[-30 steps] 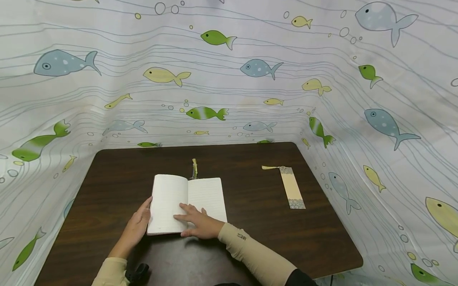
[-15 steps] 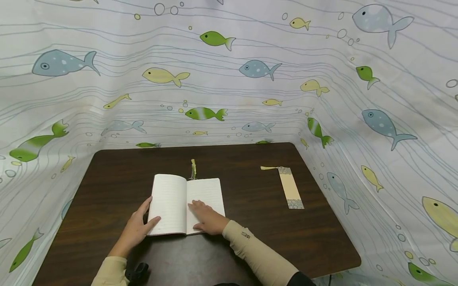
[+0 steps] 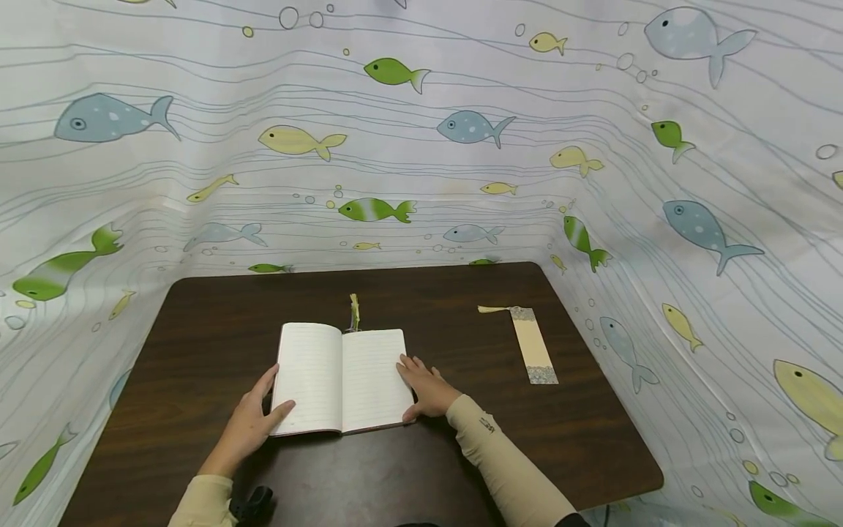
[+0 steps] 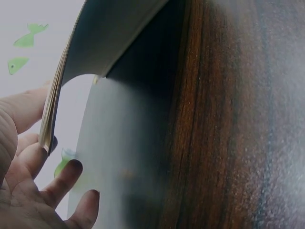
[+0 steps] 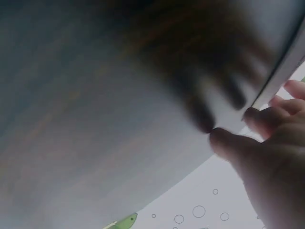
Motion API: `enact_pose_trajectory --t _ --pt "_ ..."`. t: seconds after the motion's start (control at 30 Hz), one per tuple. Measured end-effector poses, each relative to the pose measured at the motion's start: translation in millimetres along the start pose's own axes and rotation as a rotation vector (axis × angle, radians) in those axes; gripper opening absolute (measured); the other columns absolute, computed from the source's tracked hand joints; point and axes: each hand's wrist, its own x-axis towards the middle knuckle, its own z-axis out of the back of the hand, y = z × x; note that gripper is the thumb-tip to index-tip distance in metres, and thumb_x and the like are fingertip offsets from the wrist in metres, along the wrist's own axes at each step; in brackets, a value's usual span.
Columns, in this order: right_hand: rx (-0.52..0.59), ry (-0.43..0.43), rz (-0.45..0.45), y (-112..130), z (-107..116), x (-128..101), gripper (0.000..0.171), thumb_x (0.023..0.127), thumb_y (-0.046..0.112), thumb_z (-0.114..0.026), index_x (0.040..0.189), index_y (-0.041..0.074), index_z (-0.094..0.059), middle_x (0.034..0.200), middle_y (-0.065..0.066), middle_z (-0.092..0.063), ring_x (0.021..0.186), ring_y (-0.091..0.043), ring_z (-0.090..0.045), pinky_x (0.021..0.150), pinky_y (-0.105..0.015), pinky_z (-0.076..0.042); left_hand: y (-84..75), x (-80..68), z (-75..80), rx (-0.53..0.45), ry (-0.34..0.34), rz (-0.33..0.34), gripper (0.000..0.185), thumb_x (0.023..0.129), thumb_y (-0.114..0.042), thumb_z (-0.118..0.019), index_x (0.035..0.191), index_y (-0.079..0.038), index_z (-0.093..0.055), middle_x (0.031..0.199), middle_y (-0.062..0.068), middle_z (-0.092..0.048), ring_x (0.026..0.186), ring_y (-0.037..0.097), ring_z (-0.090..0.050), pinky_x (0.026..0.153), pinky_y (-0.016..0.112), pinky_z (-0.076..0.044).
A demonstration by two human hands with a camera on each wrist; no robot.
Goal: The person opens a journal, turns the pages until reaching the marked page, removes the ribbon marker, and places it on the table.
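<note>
Dark table (image 3: 217,322) hemmed by fish-print curtain (image 3: 421,161); bare wood around open notebook (image 3: 342,377). Left hand (image 3: 253,424) pinched left page edge, thumb on top. Right hand (image 3: 428,388) flat, fingers relaxed on right edge. Bookmark (image 3: 533,355) well apart, rightward.

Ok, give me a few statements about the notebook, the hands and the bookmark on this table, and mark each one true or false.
1. The notebook lies open on the table. True.
2. The right hand rests at the notebook's right edge. True.
3. The left hand is lifted clear of the notebook. False: it holds the left edge, with the thumb on the page.
4. The loose bookmark lies on the open pages. False: it lies on the table, to the right of the notebook and apart from it.
5. A tassel sticks out past the notebook's far edge at the spine. True.
</note>
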Motion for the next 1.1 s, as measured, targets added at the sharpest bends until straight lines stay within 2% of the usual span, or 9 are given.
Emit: enact_pose_trajectory --t 0.23,0.43,0.6,0.67,0.73,0.8,0.87,1.0,1.1 --pt "-0.075 -0.035 -0.013 1.0 -3.2 0.9 0.11 0.074 0.042 -0.086 0.161 0.009 -0.028 0.17 -0.007 -0.016 0.154 -0.036 -0.017 0.115 -0.069 -0.02 -0.6 0.4 0.1 -0.006 -0.004 -0.012 0.088 0.1 -0.04 -0.065 0.16 0.002 -0.016 0.155 0.039 -0.027 0.141 0.056 -0.029 0.107 0.072 -0.029" --pt "-0.182 -0.181 0.022 2.8 -5.6 1.1 0.095 0.074 0.046 -0.085 0.153 0.01 -0.046 0.162 -0.009 -0.037 0.145 -0.038 -0.038 0.109 -0.075 -0.024 -0.9 0.7 0.0 -0.002 -0.01 -0.02 0.087 0.1 -0.037 -0.065 0.16 0.003 -0.017 0.155 0.039 -0.027 0.141 0.056 -0.03 0.107 0.072 -0.029" --pt "-0.212 -0.278 0.044 4.4 -7.6 -0.5 0.086 0.074 0.045 -0.086 0.146 0.01 -0.056 0.146 -0.011 -0.051 0.135 -0.029 -0.051 0.108 -0.074 -0.029 -2.1 -0.3 0.4 0.013 -0.017 -0.036 0.086 0.1 -0.038 -0.065 0.159 0.003 -0.017 0.155 0.039 -0.029 0.139 0.058 -0.031 0.106 0.073 -0.03" --pt "-0.223 -0.307 0.052 5.3 -7.7 -0.8 0.083 0.074 0.045 -0.087 0.144 0.01 -0.059 0.135 -0.011 -0.055 0.124 -0.026 -0.056 0.107 -0.067 -0.035 -2.4 -0.8 0.9 0.019 -0.02 -0.039 0.086 0.1 -0.037 -0.065 0.159 0.003 -0.018 0.154 0.039 -0.03 0.139 0.059 -0.032 0.105 0.073 -0.031" --pt "-0.213 -0.321 0.058 6.1 -7.4 -1.2 0.081 0.074 0.043 -0.088 0.142 0.009 -0.06 0.126 -0.011 -0.056 0.111 -0.024 -0.056 0.103 -0.054 -0.044 -2.5 -1.1 1.3 0.022 -0.022 -0.04 0.086 0.1 -0.036 -0.065 0.16 0.003 -0.017 0.154 0.04 -0.031 0.138 0.059 -0.032 0.104 0.073 -0.032" --pt "-0.205 -0.325 0.055 6.8 -7.0 -1.6 0.079 0.075 0.043 -0.088 0.142 0.01 -0.061 0.12 -0.01 -0.054 0.101 -0.022 -0.052 0.092 -0.043 -0.049 -2.7 -1.2 1.6 0.024 -0.022 -0.042 0.086 0.1 -0.036 -0.065 0.16 0.003 -0.017 0.154 0.039 -0.03 0.138 0.059 -0.032 0.105 0.073 -0.032" --pt "-0.2 -0.325 0.049 6.8 -6.6 -1.8 0.078 0.076 0.043 -0.088 0.142 0.01 -0.061 0.116 -0.009 -0.053 0.095 -0.02 -0.047 0.081 -0.036 -0.047 -2.6 -1.3 1.7 0.024 -0.022 -0.044 0.086 0.1 -0.036 -0.065 0.16 0.003 -0.017 0.154 0.039 -0.03 0.139 0.059 -0.031 0.105 0.073 -0.032" --pt "-0.166 -0.317 0.05 7.4 -4.3 -2.6 0.078 0.078 0.044 -0.086 0.144 0.011 -0.059 0.11 -0.007 -0.055 0.091 -0.017 -0.046 0.077 -0.032 -0.044 -2.9 -1.8 1.8 0.026 -0.021 -0.043 0.086 0.1 -0.036 -0.066 0.159 0.004 -0.018 0.155 0.039 -0.029 0.139 0.058 -0.032 0.105 0.072 -0.031" --pt "-0.055 -0.282 0.075 7.7 -0.9 -3.3 0.082 0.081 0.038 -0.085 0.15 0.008 -0.05 0.113 -0.007 -0.057 0.093 -0.016 -0.049 0.081 -0.031 -0.046 -3.4 -1.5 1.7 0.035 -0.015 -0.036 0.086 0.1 -0.037 -0.066 0.159 0.004 -0.018 0.154 0.039 -0.03 0.139 0.058 -0.032 0.105 0.073 -0.031"
